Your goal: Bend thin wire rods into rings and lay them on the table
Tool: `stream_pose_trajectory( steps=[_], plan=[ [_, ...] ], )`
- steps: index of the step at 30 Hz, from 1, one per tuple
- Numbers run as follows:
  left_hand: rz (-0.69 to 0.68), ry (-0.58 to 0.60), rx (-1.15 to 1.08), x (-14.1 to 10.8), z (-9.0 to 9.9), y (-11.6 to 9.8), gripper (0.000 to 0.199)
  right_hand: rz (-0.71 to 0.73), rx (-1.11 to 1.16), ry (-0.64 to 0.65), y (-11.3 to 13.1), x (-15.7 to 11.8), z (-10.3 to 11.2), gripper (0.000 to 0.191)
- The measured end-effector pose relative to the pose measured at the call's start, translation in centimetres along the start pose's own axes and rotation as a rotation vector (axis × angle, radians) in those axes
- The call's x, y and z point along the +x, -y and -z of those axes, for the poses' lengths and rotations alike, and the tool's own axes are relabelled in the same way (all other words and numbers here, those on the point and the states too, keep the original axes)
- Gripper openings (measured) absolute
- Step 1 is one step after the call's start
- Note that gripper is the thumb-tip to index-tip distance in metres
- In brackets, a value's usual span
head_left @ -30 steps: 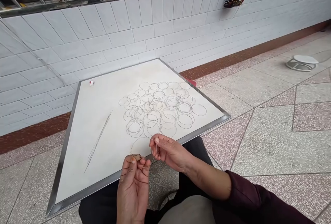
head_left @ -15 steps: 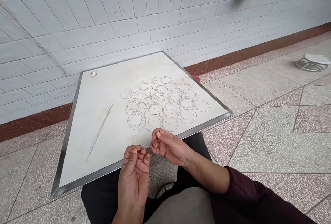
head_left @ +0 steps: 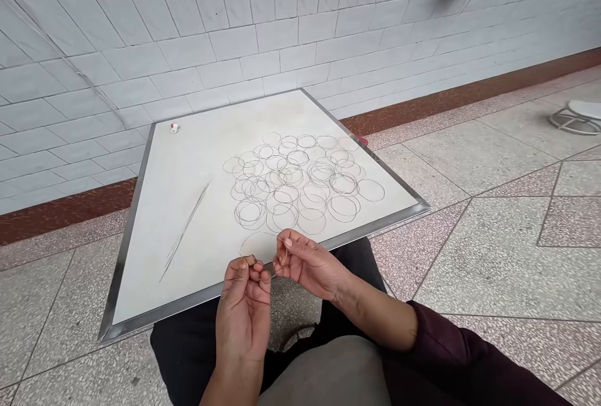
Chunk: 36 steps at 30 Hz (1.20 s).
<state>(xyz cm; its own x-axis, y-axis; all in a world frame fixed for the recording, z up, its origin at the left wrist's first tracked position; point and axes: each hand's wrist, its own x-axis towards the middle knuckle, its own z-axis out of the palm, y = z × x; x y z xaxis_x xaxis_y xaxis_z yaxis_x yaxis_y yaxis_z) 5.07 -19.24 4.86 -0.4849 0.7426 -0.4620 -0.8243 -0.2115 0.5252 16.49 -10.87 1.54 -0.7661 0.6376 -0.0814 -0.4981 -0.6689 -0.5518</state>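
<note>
Over the near edge of the white table (head_left: 225, 118), my two hands hold one thin wire ring (head_left: 257, 234) between them. My left hand (head_left: 246, 296) pinches its left side, with a small brown piece (head_left: 250, 260) at the fingertips, perhaps tape or a finger wrap. On the ring's right side, my right hand (head_left: 307, 262) is closed with thumb against fingers. Where the wire's ends lie is hidden by the fingers. Just beyond my hands, many wire rings (head_left: 286, 193) lie overlapping on the tabletop.
Several straight wires (head_left: 185, 231) lie in a bundle on the table's left part. A small white and red object (head_left: 174, 127) sits by the far left corner. Behind the table runs a tiled wall (head_left: 188, 68). A white stool (head_left: 580, 115) stands at the far right.
The view has shifted slightly, so the table and wall appear a little to the right. Both hands keep their grip on the ring, with only slight finger movement.
</note>
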Motion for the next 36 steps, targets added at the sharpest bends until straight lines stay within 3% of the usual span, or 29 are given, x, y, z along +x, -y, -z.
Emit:
stream_pose_trajectory(
  steps=[11,18,27,36],
  plan=[
    [-0.024,0.042,0.049,-0.1,0.4,0.4,0.022,0.044,0.041,-0.02,-0.4,-0.2,-0.3,0.023],
    [-0.023,0.037,0.095,-0.4,0.4,0.3,0.025,-0.019,0.022,0.013,-0.1,-0.6,-0.4,0.021],
    [-0.009,0.061,0.13,-0.7,0.5,0.4,0.022,0.0,0.047,-0.071,0.0,-0.7,-0.7,0.023],
    [0.006,0.092,0.188,-1.1,0.7,0.3,0.027,-0.069,0.07,-0.027,0.4,-1.1,-0.4,0.023]
  ],
)
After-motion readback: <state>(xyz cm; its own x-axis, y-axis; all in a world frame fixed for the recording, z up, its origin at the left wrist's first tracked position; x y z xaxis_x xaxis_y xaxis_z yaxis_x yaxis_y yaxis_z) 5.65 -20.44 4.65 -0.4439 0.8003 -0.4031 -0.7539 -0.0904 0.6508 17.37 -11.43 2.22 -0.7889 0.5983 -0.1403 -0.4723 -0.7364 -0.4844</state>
